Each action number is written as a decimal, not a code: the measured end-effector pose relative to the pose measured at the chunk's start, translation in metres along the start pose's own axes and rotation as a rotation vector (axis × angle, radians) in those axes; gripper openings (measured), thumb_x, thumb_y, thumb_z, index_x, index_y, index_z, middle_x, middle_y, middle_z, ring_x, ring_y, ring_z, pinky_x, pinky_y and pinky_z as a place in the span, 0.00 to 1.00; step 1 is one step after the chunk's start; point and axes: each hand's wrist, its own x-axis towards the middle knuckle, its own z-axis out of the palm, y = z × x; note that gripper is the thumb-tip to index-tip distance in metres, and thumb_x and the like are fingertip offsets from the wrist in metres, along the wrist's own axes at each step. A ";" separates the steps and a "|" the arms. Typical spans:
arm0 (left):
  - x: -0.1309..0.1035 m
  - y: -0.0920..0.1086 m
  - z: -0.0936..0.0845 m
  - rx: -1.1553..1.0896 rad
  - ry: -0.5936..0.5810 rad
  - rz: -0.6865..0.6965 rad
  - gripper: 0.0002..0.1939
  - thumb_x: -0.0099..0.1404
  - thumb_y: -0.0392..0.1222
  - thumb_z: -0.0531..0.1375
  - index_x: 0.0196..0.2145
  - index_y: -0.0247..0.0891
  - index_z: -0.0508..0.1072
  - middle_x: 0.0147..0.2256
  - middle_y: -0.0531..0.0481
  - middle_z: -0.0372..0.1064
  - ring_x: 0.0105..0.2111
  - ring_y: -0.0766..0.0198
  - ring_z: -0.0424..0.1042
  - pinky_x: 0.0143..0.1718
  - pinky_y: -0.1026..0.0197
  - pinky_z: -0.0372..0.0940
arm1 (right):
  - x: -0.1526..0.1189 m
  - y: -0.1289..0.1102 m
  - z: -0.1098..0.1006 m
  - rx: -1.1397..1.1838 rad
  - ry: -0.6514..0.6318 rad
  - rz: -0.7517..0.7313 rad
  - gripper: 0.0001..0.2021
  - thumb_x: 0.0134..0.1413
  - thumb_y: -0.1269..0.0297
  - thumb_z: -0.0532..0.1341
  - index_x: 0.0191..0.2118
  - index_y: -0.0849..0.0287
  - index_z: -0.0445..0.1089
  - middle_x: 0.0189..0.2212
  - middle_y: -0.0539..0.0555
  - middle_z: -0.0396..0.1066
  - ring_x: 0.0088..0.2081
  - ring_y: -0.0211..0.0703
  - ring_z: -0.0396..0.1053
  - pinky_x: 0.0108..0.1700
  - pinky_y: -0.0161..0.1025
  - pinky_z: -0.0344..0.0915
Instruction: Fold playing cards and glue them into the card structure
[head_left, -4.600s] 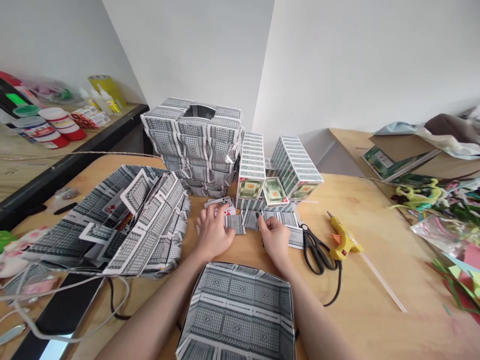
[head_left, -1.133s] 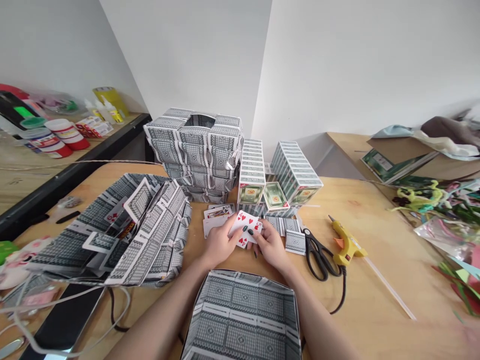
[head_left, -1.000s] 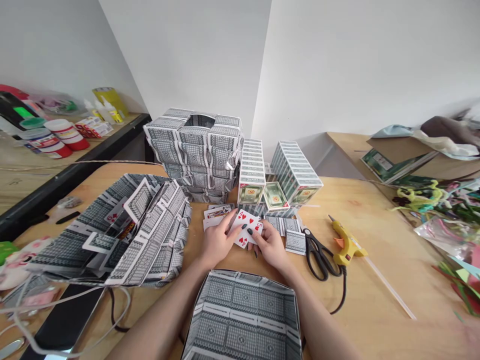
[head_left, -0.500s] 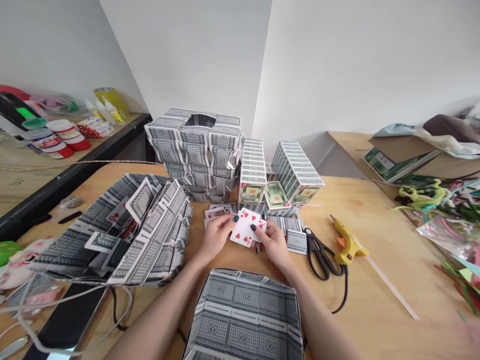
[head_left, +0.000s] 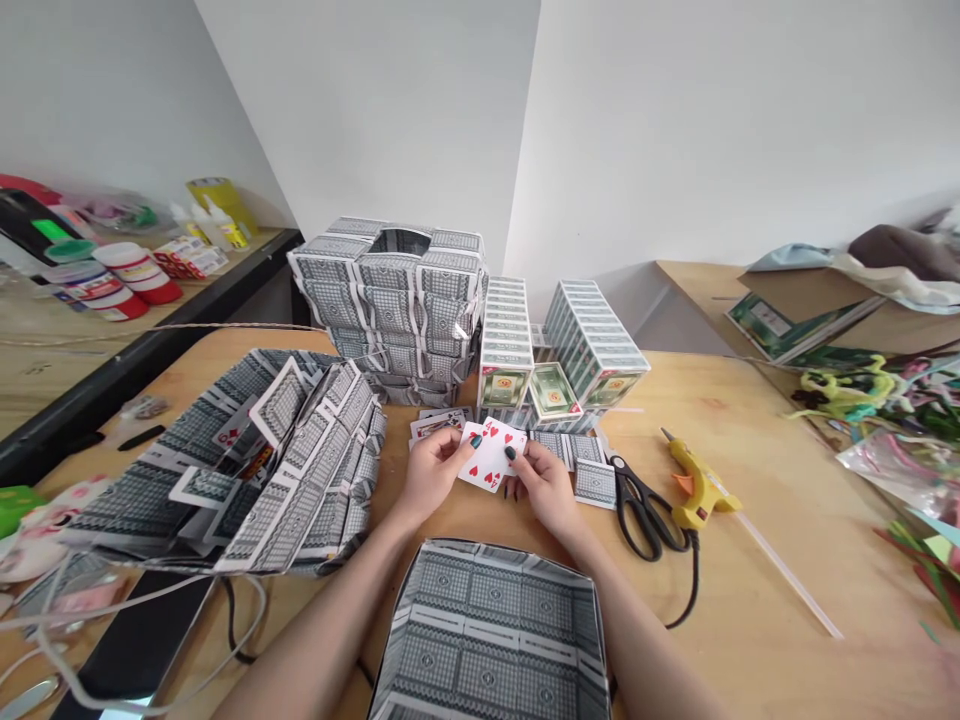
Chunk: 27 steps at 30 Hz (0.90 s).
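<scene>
Between my two hands is a pair of playing cards, the four of hearts (head_left: 489, 458) on top, face up. My left hand (head_left: 437, 472) pinches the left edge, thumb over the face. On the opposite edge, my right hand (head_left: 546, 488) pinches too, with its thumb on the face and fingers curled below. Several face-up cards (head_left: 439, 421) lie behind my left hand. Face-down cards (head_left: 595, 482) rest right of my right hand. Closest to me, between my forearms, stands an open box made of cards (head_left: 487, 600).
A tall card-built box (head_left: 390, 300) stands behind, beside stacked card packs (head_left: 506, 335). To the left, a card-built tray (head_left: 300, 470) holds loose cards. Black-handled scissors (head_left: 645, 515) and a yellow glue gun (head_left: 701, 485) with its cord lie right. White cable (head_left: 259, 610) loops at front left.
The two cards now overlap more closely, so the second one hardly shows at the right edge. My left thumb has slid further onto the face.
</scene>
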 end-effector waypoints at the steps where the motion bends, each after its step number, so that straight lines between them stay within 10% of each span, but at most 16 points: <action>1: 0.000 0.001 0.000 0.002 0.004 -0.006 0.11 0.55 0.45 0.57 0.23 0.34 0.66 0.19 0.55 0.60 0.20 0.71 0.58 0.20 0.69 0.55 | 0.000 0.001 0.000 -0.009 -0.001 -0.006 0.16 0.51 0.48 0.54 0.27 0.58 0.60 0.13 0.45 0.62 0.15 0.35 0.60 0.16 0.32 0.54; 27: 0.004 -0.003 0.000 0.193 -0.033 0.026 0.12 0.57 0.45 0.55 0.26 0.34 0.73 0.23 0.53 0.68 0.23 0.68 0.63 0.24 0.69 0.57 | -0.001 0.002 0.000 -0.333 0.176 -0.030 0.19 0.55 0.49 0.49 0.21 0.56 0.55 0.09 0.45 0.56 0.13 0.35 0.56 0.18 0.31 0.51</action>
